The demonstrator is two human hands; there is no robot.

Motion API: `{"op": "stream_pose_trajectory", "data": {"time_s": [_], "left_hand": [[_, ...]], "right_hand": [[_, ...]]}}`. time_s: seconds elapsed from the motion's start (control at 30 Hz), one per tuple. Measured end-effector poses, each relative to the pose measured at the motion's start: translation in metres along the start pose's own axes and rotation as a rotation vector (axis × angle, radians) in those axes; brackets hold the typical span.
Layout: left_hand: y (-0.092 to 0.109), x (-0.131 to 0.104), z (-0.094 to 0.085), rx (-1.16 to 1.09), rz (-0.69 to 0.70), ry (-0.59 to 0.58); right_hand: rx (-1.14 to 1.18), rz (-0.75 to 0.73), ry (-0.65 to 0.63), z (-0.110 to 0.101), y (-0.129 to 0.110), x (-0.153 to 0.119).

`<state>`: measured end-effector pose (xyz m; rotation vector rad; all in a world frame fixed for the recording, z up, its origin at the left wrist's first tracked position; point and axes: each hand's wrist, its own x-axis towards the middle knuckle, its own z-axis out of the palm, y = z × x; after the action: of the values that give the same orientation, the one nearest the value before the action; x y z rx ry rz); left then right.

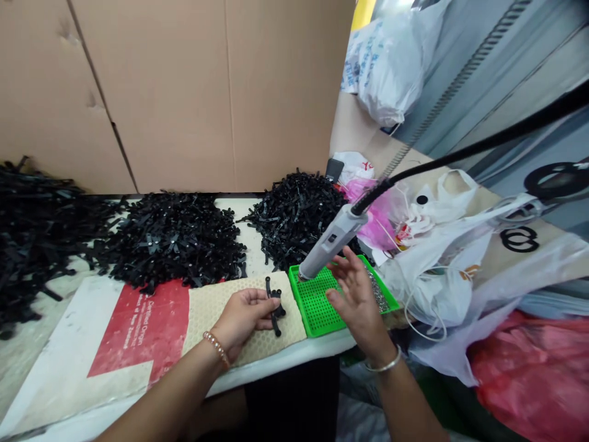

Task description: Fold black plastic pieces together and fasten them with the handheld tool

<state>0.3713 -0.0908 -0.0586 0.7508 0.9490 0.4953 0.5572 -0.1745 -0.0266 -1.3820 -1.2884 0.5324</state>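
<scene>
My left hand (251, 313) pinches a small black plastic part (276, 311) over the beige honeycomb-patterned mat (211, 313). The part has several arms with round ends. My right hand (352, 291) is raised over the green perforated tray (317, 313), its fingers apart and nothing between them. Just left of those fingers hangs a grey powered screwdriver (329, 244), tilted, its tip over the tray's left side. Small metal screws (378, 291) lie in the right part of the tray.
Heaps of black parts lie at the far left (41, 233), centre left (170, 239) and behind the tray (299, 215). A cardboard wall (184, 92) stands behind. Plastic bags (427, 276) crowd the right, under the screwdriver's black cable (478, 144) and a spring (455, 86).
</scene>
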Motion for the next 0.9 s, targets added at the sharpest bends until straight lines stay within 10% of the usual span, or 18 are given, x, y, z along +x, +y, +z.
{"op": "stream_pose_trajectory", "data": {"time_s": [0.33, 0.9], "left_hand": [[-0.002, 0.004, 0.001, -0.009, 0.002, 0.017], [0.0, 0.001, 0.003, 0.013, -0.024, 0.031]], "right_hand": [[0.191, -0.034, 0.025, 0.026, -0.033, 0.057], [0.521, 0.093, 0.309, 0.023, 0.026, 0.049]]}}
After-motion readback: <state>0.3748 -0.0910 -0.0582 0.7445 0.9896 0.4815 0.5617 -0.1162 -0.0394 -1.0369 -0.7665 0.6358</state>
